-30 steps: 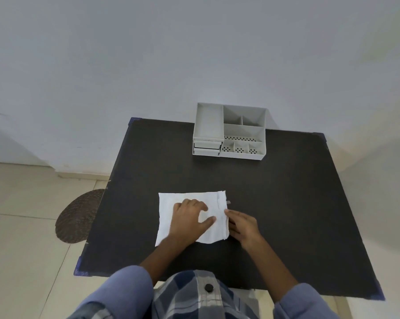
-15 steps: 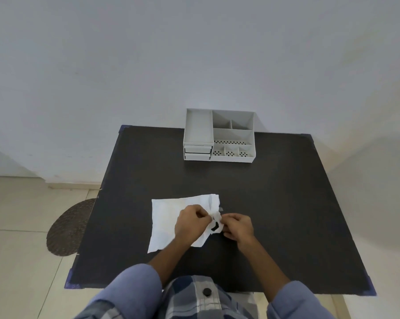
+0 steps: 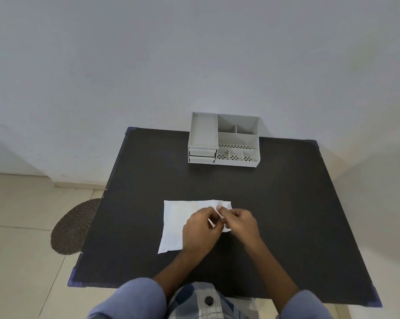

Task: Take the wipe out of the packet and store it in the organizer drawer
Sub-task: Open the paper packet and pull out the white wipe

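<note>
A flat white wipe packet (image 3: 177, 223) lies on the black table (image 3: 286, 215), near the front middle. My left hand (image 3: 200, 231) and my right hand (image 3: 240, 223) meet over the packet's right end, and both pinch its lifted, crumpled white edge between fingertips. The hands hide whether a wipe shows at that opening. At the far edge of the table stands the grey organizer (image 3: 224, 140), with two small drawers (image 3: 201, 156) shut at its front left.
A white wall rises behind the table. Left of the table, on the tiled floor, lies a round dark woven mat (image 3: 73, 226). My blue sleeves and checked shirt fill the bottom of the view.
My left hand went from lying flat on the packet to pinching its right end. My right hand moved in over that end too, and the edge lifted and crumpled.
</note>
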